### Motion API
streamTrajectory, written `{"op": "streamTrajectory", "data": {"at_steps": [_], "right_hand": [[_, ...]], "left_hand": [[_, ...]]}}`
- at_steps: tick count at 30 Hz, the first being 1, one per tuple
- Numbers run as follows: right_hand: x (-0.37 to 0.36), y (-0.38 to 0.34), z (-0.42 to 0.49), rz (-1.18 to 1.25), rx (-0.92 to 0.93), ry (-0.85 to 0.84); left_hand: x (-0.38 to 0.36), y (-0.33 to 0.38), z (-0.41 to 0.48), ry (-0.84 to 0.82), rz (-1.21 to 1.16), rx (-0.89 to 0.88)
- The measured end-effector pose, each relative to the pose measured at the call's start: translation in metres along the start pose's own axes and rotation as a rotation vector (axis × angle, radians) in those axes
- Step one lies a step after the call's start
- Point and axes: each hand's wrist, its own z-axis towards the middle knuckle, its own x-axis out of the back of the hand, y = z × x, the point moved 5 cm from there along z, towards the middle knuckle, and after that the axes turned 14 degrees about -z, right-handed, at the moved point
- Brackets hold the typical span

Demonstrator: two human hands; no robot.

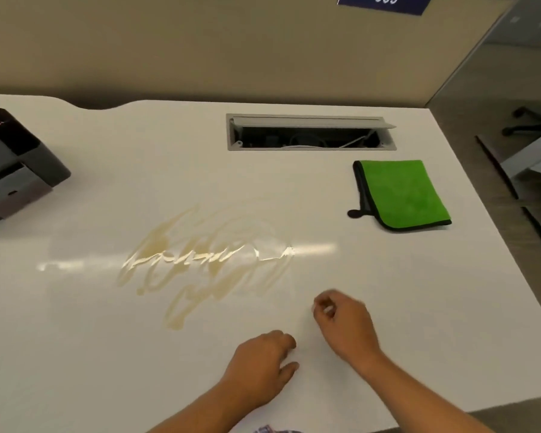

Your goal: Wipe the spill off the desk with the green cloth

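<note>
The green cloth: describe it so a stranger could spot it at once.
Start at the open cable hatch set into the far middle of the white desk. Just nearer and to its right, by the desk's right edge, lies the green cloth, folded flat. It is the only bright green thing, trimmed in black, well clear of the tan spill and both hands.

We see even, bright overhead light; a long glare streak crosses the glossy white desk surface (107,323) and the smeared tan spill (200,264). The right hand (345,323) is motion-blurred, and straight edges bow near the frame's borders.
</note>
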Motion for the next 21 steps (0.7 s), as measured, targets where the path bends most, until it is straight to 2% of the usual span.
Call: {"op": "streamTrajectory", "data": {"at_steps": [4,8,14,19,21], "right_hand": [[0.046,0.04,0.095,-0.002,-0.061,0.157],[0.09,0.075,0.174,-0.138,-0.105,0.305],[0.107,0.094,0.238,-0.517,-0.113,0.183],[0.111,0.08,0.259,-0.823,0.148,0.205],[0.121,0.077,0.267,-0.787,0.128,0.163]], "left_hand": [[-0.012,0.011,0.035,-0.042,0.095,0.033],[-0.016,0.015,0.048,-0.019,0.046,0.122],[-0.018,0.04,0.049,-0.011,0.184,0.072],[0.001,0.067,0.063,0.186,0.032,0.021],[0.013,0.077,0.072,0.258,-0.053,0.03]]}}
